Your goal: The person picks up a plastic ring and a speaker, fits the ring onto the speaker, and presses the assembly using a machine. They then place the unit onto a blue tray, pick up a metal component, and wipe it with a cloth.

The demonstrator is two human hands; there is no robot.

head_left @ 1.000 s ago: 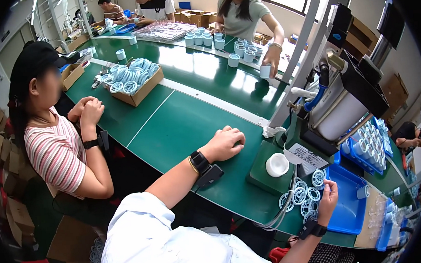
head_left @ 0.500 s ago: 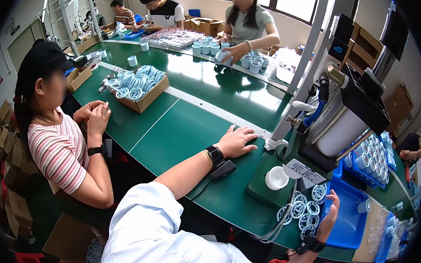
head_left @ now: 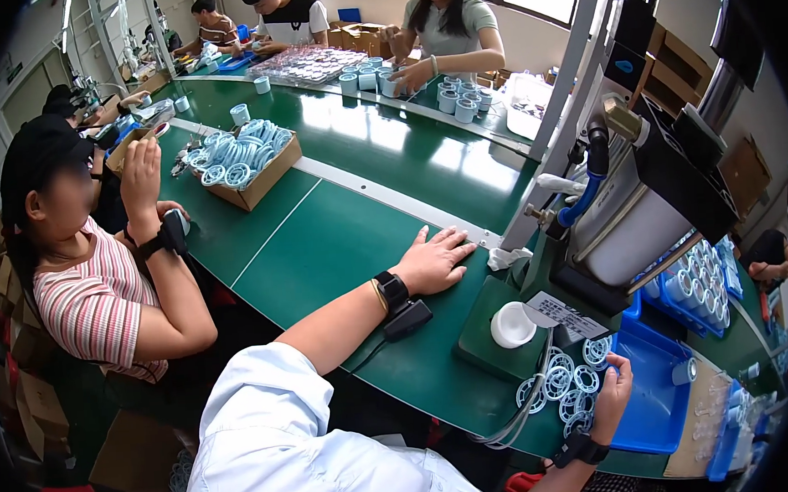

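Note:
My left hand [head_left: 434,263] lies flat on the green table with its fingers spread, holding nothing. My right hand [head_left: 613,397] is at the near edge of the blue tray [head_left: 646,420], beside a pile of light blue spoked plastic rings [head_left: 561,382]. Its fingers are loosely bent and I see nothing in them. Between my hands stands a green-based press machine [head_left: 626,230]. A white round cup-like fixture [head_left: 513,325] sits on its base. One light blue cup [head_left: 684,372] lies at the tray's right side.
A cardboard box [head_left: 253,190] heaped with light blue rings stands at the left. Next to it a person in a striped shirt [head_left: 96,303] works. Across the table another person handles light blue cups [head_left: 464,104]. Grey cables [head_left: 520,420] hang by the machine's base. More cups fill a blue crate [head_left: 690,294].
My right hand has lowered slightly toward the rings and its fingers have bent. My left hand stays flat on the table. The person at the left has raised a hand.

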